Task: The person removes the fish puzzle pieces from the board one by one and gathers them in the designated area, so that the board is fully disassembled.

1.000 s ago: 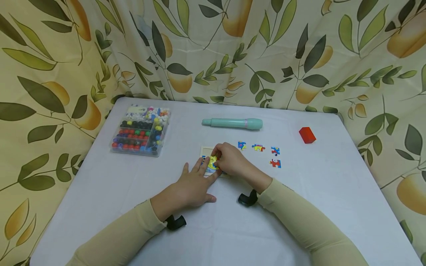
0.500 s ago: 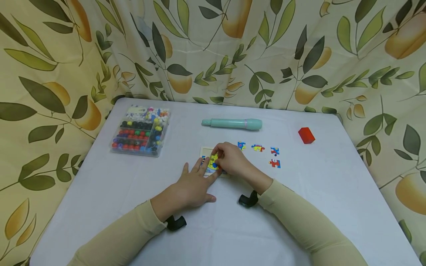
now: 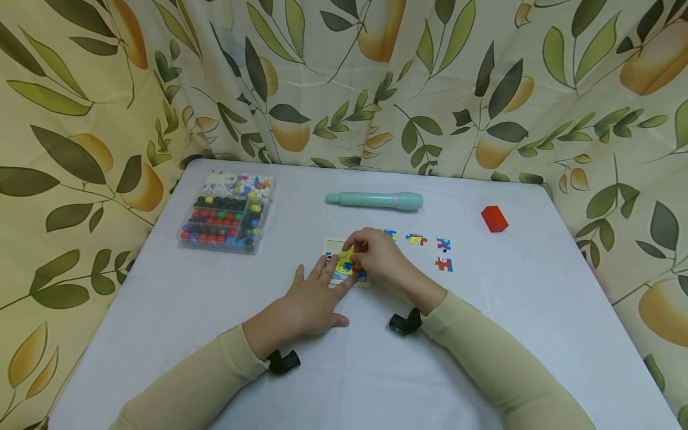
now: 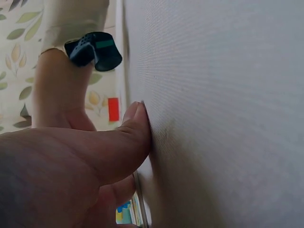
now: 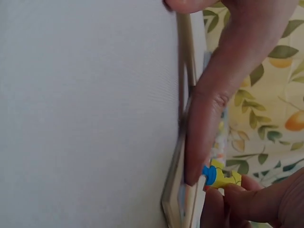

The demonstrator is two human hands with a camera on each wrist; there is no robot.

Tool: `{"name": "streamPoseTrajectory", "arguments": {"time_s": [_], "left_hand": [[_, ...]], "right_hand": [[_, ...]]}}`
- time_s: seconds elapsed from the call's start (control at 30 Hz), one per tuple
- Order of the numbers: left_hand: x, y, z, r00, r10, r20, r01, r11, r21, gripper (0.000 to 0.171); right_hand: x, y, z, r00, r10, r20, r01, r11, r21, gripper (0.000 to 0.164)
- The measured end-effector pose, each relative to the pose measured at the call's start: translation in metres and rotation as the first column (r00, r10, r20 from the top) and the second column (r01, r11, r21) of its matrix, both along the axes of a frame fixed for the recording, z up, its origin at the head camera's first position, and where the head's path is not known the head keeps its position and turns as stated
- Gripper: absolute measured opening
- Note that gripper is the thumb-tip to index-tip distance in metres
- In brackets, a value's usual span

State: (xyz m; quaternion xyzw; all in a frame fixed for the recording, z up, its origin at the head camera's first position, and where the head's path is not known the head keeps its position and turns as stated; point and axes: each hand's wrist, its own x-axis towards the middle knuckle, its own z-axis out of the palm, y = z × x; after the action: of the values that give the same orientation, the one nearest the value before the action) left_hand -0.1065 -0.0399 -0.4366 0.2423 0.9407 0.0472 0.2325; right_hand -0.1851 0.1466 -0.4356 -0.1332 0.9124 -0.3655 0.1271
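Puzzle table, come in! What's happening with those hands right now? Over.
Left hand spread, fingertips on puzzle board. Right hand pinching yellow-and-blue piece at the board. Left hand covers part of the board. Four loose pieces off to the right.

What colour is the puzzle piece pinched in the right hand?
The puzzle piece is yellow with blue at one end, clearest in the right wrist view.

This is a curtained-off tabletop space; whether in a home or a studio cannot be told. A leaf-and-fruit curtain [image 3: 344, 77] hangs behind and beside a white-covered table [image 3: 537, 280], which carries a puzzle [image 3: 334, 243] and a bead box [image 3: 217, 246].
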Motion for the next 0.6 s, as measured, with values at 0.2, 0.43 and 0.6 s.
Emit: {"name": "streamPoseTrajectory", "arguments": {"time_s": [0.2, 0.43, 0.6], "left_hand": [[0.001, 0.001, -0.001, 1.000, 0.005, -0.008, -0.005, 1.000, -0.006, 0.090], [0.001, 0.001, 0.000, 1.000, 0.006, -0.009, -0.006, 1.000, -0.015, 0.091], [0.001, 0.001, 0.000, 1.000, 0.003, -0.010, -0.003, 1.000, -0.017, 0.092]], "right_hand": [[0.000, 0.012, 0.007, 1.000, -0.005, -0.004, 0.005, 1.000, -0.030, 0.020], [-0.001, 0.031, 0.012, 0.999, -0.033, 0.023, 0.034, 0.999, -0.025, 0.021], [-0.002, 0.050, 0.013, 0.998, -0.055, 0.042, 0.056, 0.998, -0.021, 0.022]]}}
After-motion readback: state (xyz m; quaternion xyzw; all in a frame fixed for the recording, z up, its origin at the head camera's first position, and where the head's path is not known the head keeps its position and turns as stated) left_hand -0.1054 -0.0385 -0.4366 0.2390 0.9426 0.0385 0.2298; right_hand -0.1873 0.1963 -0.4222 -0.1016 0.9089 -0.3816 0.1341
